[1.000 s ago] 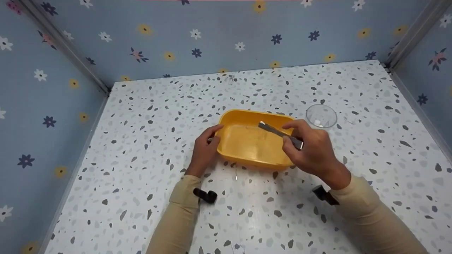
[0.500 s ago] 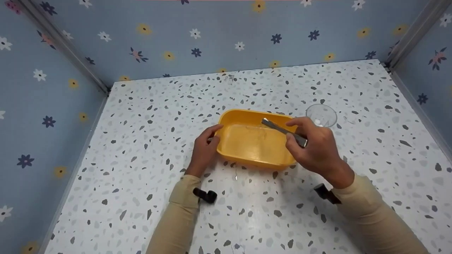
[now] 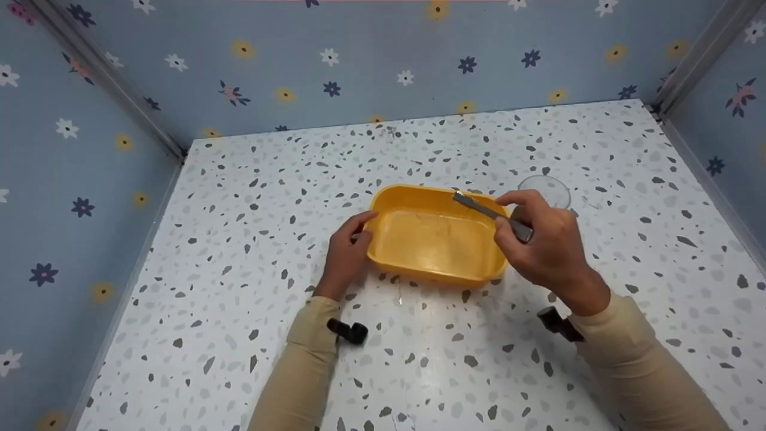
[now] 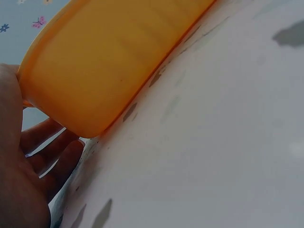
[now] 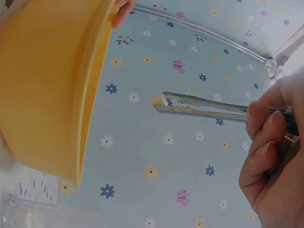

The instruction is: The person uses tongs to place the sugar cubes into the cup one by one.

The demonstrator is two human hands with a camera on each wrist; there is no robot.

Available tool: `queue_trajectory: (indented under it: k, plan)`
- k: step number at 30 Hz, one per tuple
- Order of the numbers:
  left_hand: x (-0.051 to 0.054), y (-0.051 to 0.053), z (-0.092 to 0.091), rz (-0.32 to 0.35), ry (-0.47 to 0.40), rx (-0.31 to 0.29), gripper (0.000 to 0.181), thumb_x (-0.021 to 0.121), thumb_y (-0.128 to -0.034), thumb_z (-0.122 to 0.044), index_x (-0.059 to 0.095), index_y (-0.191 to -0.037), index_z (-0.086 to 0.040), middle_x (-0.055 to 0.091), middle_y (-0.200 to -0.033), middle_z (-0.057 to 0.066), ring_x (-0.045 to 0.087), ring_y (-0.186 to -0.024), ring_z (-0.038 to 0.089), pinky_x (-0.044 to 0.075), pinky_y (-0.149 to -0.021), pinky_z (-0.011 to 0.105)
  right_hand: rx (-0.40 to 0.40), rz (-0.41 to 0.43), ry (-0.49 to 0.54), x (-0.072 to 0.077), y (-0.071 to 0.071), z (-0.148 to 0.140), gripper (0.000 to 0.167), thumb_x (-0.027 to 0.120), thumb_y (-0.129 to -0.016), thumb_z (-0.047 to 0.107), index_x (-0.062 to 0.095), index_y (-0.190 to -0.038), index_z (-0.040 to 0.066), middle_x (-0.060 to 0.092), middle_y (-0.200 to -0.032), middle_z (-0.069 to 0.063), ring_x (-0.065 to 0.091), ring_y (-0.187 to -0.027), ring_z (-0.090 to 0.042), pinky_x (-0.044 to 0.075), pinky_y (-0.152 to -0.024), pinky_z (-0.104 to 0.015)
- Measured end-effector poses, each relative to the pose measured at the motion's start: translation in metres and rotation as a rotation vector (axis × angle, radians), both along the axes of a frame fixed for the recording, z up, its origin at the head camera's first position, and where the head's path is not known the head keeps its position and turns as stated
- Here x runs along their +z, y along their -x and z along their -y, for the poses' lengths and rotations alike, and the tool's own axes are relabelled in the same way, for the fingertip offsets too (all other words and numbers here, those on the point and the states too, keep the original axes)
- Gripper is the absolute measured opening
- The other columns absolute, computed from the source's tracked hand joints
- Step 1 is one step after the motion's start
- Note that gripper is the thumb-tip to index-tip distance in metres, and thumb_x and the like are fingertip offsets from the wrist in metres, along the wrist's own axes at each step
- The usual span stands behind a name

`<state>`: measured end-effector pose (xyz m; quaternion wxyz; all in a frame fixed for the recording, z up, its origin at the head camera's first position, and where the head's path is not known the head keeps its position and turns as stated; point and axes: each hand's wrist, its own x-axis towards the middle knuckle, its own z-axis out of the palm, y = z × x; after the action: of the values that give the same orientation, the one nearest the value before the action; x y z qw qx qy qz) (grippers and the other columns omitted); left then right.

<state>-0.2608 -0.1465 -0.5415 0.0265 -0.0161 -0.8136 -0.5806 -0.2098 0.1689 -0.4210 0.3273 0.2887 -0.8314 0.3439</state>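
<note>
A yellow rectangular tub (image 3: 428, 239) stands on the table, its inside bare. My left hand (image 3: 350, 248) holds its left end at the rim; in the left wrist view the other fingers (image 4: 61, 166) spread loosely by the outer wall. Metal serrated tongs (image 3: 492, 216) are pinched in my right hand (image 3: 547, 242), over the tub's right end. Between the tong tips sits a small pale cube (image 5: 159, 99), clear in the right wrist view. Just behind my right hand is a clear glass bowl (image 3: 547, 187), partly covered by it.
The speckled white table (image 3: 269, 179) spreads around the tub. Blue flowered panels (image 3: 359, 66) rise at the back and both sides. A clear glass edge (image 5: 33, 213) shows at the lower left of the right wrist view.
My right hand has moved a little to the right and away from me with the tongs, covering more of the glass bowl. The left hand and the tub have stayed put.
</note>
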Motion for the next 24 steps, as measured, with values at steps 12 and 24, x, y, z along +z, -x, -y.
queue_trajectory:
  k: [12,24]
  plan:
    - [0.001,0.000,0.000,-0.006,-0.004,0.000,0.037,0.051,-0.0998,-0.022,0.064,-0.134,-0.028,0.061,-0.129,-0.008,0.059,-0.106,0.017,0.052,-0.091,0.036,-0.074,-0.013,0.040,0.009,0.003,-0.015,0.026,0.067,-0.082,-0.001,0.063,-0.108,-0.002,0.052,-0.058,-0.003,0.036,-0.049,-0.009,0.031,-0.047,-0.017]
    - [-0.001,0.000,0.001,-0.008,-0.005,-0.007,0.037,0.051,-0.0996,-0.022,0.063,-0.134,-0.029,0.061,-0.128,-0.005,0.058,-0.105,0.017,0.051,-0.091,0.037,-0.146,0.003,0.037,0.015,0.005,-0.026,0.027,0.066,-0.083,0.000,0.065,-0.110,-0.001,0.053,-0.058,-0.003,0.038,-0.050,-0.009,0.031,-0.049,-0.017]
